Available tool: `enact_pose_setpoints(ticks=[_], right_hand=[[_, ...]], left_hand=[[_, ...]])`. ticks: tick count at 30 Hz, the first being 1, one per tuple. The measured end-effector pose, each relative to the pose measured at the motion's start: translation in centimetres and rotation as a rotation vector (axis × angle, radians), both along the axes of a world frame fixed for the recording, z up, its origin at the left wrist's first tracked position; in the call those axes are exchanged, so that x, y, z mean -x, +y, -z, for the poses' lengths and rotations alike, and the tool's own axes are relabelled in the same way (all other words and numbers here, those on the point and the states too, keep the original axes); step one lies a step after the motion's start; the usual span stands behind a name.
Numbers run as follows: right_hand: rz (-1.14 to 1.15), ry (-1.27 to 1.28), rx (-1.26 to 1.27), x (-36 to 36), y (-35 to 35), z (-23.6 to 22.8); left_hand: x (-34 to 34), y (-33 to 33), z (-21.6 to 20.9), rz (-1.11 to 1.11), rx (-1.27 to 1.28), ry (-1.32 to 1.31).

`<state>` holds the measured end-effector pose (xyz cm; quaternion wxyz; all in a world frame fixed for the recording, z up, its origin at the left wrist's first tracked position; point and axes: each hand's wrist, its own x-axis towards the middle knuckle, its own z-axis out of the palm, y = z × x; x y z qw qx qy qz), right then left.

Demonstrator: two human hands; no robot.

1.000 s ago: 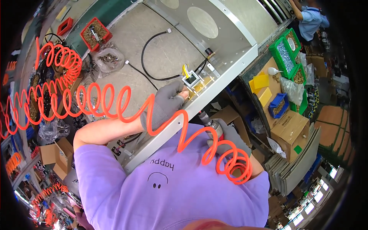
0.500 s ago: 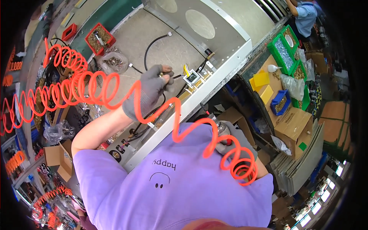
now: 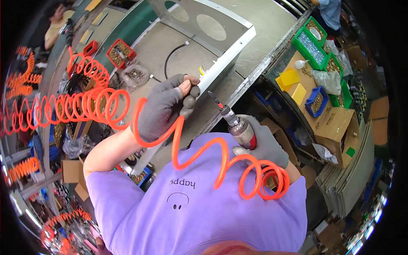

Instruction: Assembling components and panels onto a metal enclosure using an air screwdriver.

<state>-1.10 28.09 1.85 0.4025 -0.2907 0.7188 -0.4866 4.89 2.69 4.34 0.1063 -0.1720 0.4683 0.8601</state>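
My left hand (image 3: 163, 106), in a grey glove with bare fingertips, is closed beside the flange of a pale sheet-metal housing (image 3: 229, 53). Its thumb and fingers are pinched together; what sits between them is too small to make out. In my gloved right hand (image 3: 267, 142) is a pneumatic screwdriver (image 3: 243, 132) with a red and metal body. Its bit points up and left toward the flange, a short way off from it. An orange coiled air hose (image 3: 178, 144) runs across in front of my left wrist. Yellow wires (image 3: 201, 71) show just behind the flange.
On the bench stand a red bin of screws (image 3: 120, 54) and a plastic bag of small metal parts (image 3: 134, 75). A black cable (image 3: 166, 59) lies inside the housing. To the right are green bins (image 3: 309, 49), a blue bin (image 3: 316, 102) and a cardboard box (image 3: 335, 125). Other people work farther off.
The screwdriver has come up from against my body, its bit now near the flange. My left hand has shifted down and right to the flange, and the housing's edge has tilted, hiding the connector.
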Motion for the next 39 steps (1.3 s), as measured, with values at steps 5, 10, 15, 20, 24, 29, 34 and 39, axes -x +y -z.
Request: enact_pose_setpoints(ticks=[5,10,15,20,24,29,34,39], right_hand=[[-0.132,-0.014,0.045,0.9,2.4,1.4],[-0.186,0.013,-0.104,2.1,4.6,2.0],[-0.216,-0.037,-0.126,3.1,6.7,3.8],[-0.24,-0.045,-0.143,3.7,8.0,4.8],[-0.275,-0.082,-0.346,4.8,8.0,4.3],[-0.285,-0.076,-0.228,5.2,8.8,6.1],[-0.334,-0.053,-0.147,5.4,9.1,7.6],[-0.295,0.009,-0.122,5.1,9.2,7.4]], left_hand=[[-2.1,4.2,2.6,-0.227,-0.337,-0.052],[-2.5,8.5,5.5,-0.388,-0.221,-0.114],[-1.6,10.9,9.1,-0.48,-0.158,-0.104],[-1.4,11.9,11.8,-0.392,-0.11,-0.091],[-0.5,13.9,11.5,-0.461,-0.077,-0.164],[-0.2,14.5,11.9,-0.485,-0.018,-0.134],[-2.3,14.1,13.9,-0.446,-0.285,-0.042],[-1.0,15.7,13.1,-0.563,-0.22,-0.135]])
